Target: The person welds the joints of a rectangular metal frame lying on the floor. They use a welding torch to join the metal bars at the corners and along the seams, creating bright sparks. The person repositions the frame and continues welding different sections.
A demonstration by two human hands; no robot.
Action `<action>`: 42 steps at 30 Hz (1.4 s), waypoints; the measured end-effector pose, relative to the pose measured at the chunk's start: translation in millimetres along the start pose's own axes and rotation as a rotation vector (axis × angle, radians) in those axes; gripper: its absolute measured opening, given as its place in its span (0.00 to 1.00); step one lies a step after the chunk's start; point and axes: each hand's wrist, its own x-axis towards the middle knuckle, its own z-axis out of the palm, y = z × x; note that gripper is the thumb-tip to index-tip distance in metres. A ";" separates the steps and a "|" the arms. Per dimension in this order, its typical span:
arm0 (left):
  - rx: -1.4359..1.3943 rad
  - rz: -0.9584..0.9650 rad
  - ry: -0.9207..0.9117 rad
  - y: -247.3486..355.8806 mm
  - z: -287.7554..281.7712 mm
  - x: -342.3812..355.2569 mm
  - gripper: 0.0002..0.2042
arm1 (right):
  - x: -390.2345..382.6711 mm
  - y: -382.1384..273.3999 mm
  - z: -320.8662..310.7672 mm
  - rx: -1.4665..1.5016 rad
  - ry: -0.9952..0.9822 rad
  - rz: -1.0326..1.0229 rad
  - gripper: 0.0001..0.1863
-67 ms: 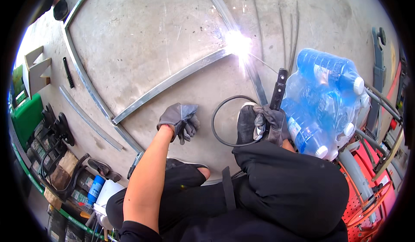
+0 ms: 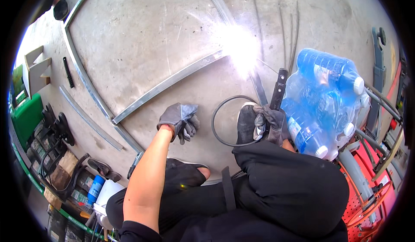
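My gloved right hand (image 2: 272, 125) is closed round the handle of a black welding electrode holder (image 2: 279, 88), beside my right shoe. A thin electrode (image 2: 268, 66) runs from it up and left into a glaring white arc (image 2: 240, 49). The glare hides the joint where a square steel tube (image 2: 168, 84) meets a longer steel tube (image 2: 216, 1). From the holder, a black cable (image 2: 213, 123) loops left. Nearer me, my gloved left hand (image 2: 179, 120) hovers empty below the crossing tube, its fingers loosely bent and slightly apart.
Wrapped blue-tinted bottles (image 2: 322, 103) stand close right of the holder. Another frame tube (image 2: 84, 80) and a loose metal strip (image 2: 88, 119) lie left. Thin rods (image 2: 294, 34) lie beyond the bottles. A person's foot (image 2: 61, 9) shows at far left. Tools crowd both sides.
The arc's glare has grown larger and brighter, covering more of the joint, with sparks spreading to the upper left. Both hands stay in place.
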 end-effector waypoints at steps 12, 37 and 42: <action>-0.006 0.020 -0.037 -5.8 -2.2 8.9 0.28 | -27.2 -25.0 24.1 0.105 0.035 -0.114 0.15; 0.025 0.002 -0.033 -2.2 -3.1 8.0 0.29 | -18.4 -27.5 23.7 0.132 -0.011 -0.075 0.18; -0.045 0.045 -0.048 -3.3 -3.4 9.3 0.29 | -6.9 -7.9 10.7 0.140 -0.090 -0.214 0.18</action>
